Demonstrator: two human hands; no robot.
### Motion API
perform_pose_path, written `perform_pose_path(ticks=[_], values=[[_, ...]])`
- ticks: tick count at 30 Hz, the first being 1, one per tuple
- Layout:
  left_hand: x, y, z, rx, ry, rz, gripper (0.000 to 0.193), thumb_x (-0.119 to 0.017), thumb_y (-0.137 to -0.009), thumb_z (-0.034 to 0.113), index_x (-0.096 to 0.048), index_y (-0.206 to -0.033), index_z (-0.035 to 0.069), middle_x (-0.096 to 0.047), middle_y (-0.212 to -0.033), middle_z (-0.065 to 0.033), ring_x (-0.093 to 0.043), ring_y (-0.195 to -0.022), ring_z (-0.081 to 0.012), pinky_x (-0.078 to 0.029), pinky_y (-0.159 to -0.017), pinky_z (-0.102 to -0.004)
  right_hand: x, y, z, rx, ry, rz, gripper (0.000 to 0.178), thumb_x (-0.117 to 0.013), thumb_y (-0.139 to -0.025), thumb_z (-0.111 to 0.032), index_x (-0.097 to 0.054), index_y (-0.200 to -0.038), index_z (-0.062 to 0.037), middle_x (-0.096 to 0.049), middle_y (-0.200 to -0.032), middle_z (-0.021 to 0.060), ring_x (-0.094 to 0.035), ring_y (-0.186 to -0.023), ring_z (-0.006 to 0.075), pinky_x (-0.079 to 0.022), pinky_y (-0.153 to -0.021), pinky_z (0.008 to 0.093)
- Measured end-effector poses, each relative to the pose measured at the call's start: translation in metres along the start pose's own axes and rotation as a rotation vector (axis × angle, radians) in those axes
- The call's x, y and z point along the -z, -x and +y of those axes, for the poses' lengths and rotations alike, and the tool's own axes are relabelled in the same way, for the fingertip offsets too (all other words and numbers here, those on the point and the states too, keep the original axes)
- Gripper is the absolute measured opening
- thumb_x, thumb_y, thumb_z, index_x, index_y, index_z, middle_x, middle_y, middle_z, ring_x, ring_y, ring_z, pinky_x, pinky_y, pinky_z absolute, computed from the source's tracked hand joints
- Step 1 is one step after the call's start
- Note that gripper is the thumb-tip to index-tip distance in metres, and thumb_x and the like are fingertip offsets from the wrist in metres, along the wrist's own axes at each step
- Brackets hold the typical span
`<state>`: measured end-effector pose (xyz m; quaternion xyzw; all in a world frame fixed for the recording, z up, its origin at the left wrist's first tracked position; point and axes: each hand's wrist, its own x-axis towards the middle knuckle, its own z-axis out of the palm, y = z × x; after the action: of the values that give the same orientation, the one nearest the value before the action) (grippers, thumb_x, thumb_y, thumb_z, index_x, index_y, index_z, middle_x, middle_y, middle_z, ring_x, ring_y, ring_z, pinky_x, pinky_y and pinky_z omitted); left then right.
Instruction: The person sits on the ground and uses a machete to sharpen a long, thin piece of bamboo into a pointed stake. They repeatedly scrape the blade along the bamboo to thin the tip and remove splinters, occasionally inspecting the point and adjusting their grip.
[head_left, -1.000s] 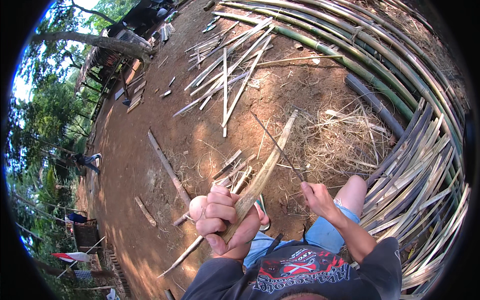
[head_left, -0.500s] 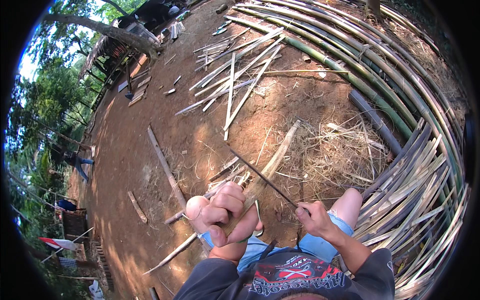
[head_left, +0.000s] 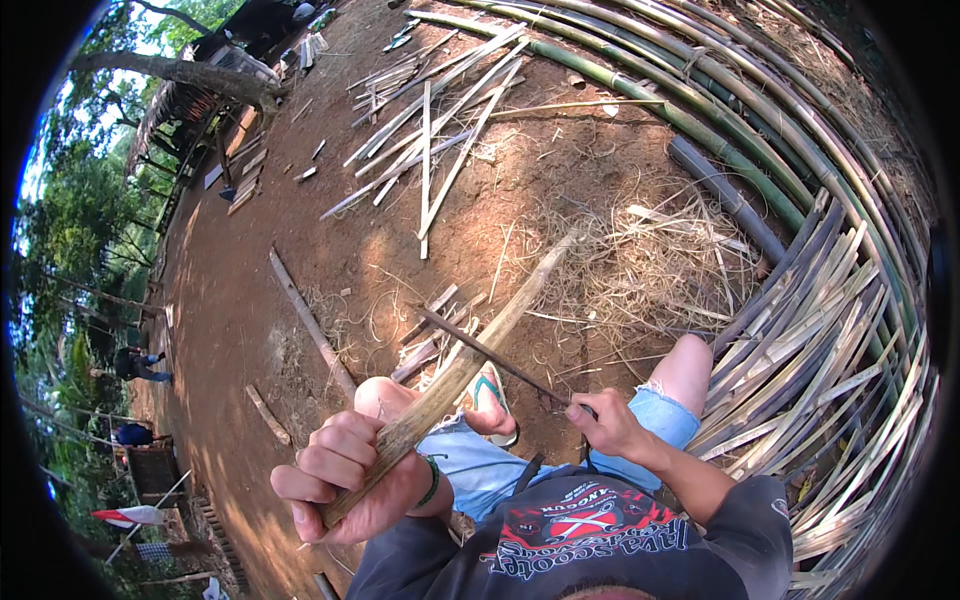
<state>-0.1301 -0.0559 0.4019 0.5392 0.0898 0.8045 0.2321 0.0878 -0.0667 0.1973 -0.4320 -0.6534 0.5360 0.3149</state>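
My left hand (head_left: pixel 335 465) is closed around the near end of a long split bamboo piece (head_left: pixel 436 398), close to my left knee. The piece slants away from me toward the far right, its far end above a heap of shavings. In my right hand (head_left: pixel 617 432), fingers wrapped round its handle, is a long dark-bladed knife (head_left: pixel 527 377). Its blade points to the far left and crosses over the bamboo piece near its middle. Whether the edge touches the bamboo, I cannot tell. A sandalled foot (head_left: pixel 490 400) shows under them.
Curly shavings (head_left: pixel 650 270) lie on the soil beyond my right knee. Split bamboo strips (head_left: pixel 800 390) are piled at my right, beside long green poles (head_left: pixel 740 140). More pale strips (head_left: pixel 450 140) lie farther off. A pole (head_left: pixel 312 322) rests at the left; a person (head_left: pixel 140 364) is far left.
My left hand has moved toward the near left, drawing the bamboo piece with it. My right hand and the knife have shifted only slightly. The view has moved a little too.
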Motion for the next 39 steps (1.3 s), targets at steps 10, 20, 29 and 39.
perform_pose_path(ticks=[10, 20, 29, 39], values=[[0.024, -0.009, -0.016, 0.05, -0.057, -0.074, 0.03, -0.039, -0.095, 0.032, -0.032, -0.071, 0.015, -0.028, -0.05, 0.0026, -0.022, -0.045, -0.0093, -0.021, -0.048, -0.0269, 0.008, -0.063, 0.042, -0.05, 0.082, 0.057, 0.061, -0.048, -0.098, -0.049, -0.059, -0.067, 0.0028, -0.049, -0.053, 0.0217, -0.049, -0.048, 0.0322, -0.041, -0.053, 0.0458], [0.051, -0.019, -0.025, 0.056, -0.062, 0.002, 0.034, -0.041, -0.096, 0.034, -0.03, -0.07, 0.015, -0.028, -0.05, 0.0036, -0.022, -0.045, -0.0083, -0.021, -0.049, -0.0264, 0.005, -0.129, 0.09, -0.225, 0.121, 0.104, 0.065, -0.046, -0.096, -0.054, -0.059, -0.069, 0.004, -0.051, -0.055, 0.0229, -0.052, -0.052, 0.0313, -0.042, -0.056, 0.0472], [0.044, -0.023, -0.039, 0.058, -0.01, -0.003, 0.031, -0.046, -0.091, 0.029, -0.03, -0.068, 0.016, -0.03, -0.052, 0.0043, -0.023, -0.048, -0.0089, -0.021, -0.05, -0.0265, 0.031, -0.141, 0.147, -0.317, 0.19, 0.118, 0.065, -0.049, -0.096, -0.052, -0.058, -0.065, 0.0037, -0.053, -0.055, 0.0208, -0.052, -0.051, 0.0312, -0.043, -0.054, 0.045], [0.049, -0.037, -0.04, 0.11, 0.06, -0.01, 0.031, -0.044, -0.09, 0.03, -0.029, -0.068, 0.015, -0.028, -0.052, 0.0016, -0.021, -0.048, -0.0103, -0.02, -0.05, -0.028, 0.033, -0.148, 0.193, -0.391, 0.291, 0.19, 0.071, -0.045, -0.095, -0.061, -0.061, -0.064, 0.0003, -0.058, -0.057, 0.0212, -0.061, -0.057, 0.0363, -0.046, -0.06, 0.048]])
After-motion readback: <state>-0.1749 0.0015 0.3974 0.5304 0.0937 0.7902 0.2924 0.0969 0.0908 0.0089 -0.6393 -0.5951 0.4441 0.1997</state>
